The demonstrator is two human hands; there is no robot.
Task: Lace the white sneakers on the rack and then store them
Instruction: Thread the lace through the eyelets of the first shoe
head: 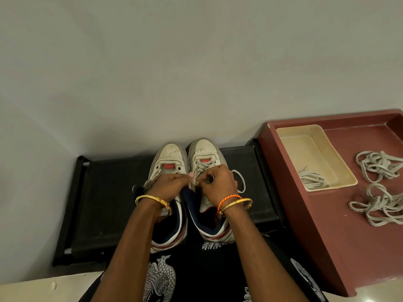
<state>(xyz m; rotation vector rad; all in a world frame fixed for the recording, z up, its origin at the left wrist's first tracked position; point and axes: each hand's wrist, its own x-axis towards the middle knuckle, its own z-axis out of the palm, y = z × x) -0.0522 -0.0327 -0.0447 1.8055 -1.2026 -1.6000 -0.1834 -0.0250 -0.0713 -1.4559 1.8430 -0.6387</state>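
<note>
Two white sneakers (187, 171) sitting on black rack (104, 192) | left hand (168, 186) and right hand (218, 184) pinching lace (239, 182) over right sneaker

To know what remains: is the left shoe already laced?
No, the left shoe shows empty eyelets, while laces cross only the right shoe.

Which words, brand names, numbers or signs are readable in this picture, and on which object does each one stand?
No text can be read with certainty.
White print on the black garment, just below the right sneaker: letter-like marks, too small and blurred to read.
Red patches on the tongues of the right sneaker and the left sneaker: no legible lettering.
Maroon tray, cream tray, black rack: no labels visible.
</note>
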